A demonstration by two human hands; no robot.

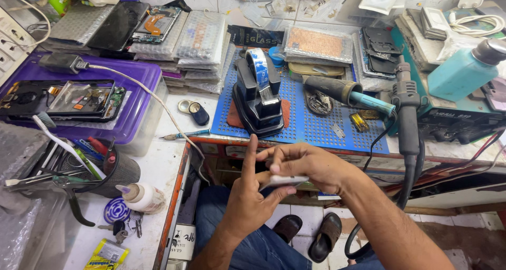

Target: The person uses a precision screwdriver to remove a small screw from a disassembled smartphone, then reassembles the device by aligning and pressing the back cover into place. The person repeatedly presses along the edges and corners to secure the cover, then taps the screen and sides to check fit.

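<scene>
Both hands over lap, below bench edge. Left hand (247, 196) cradles slim white phone (282, 181), index raised. Right hand (305, 164) pinches phone's top edge. Tape dispenser (258, 93) on blue mat (316, 127) beyond.

Left hand (247, 196) and right hand (305, 167) together, fingers pinching

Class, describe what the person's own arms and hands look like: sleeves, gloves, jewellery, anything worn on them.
Both forearms are bare, with no sleeve in view. The left hand and right hand wear no gloves, and no ring, watch or bracelet is visible. Below them show blue jeans and dark sandals.
</scene>
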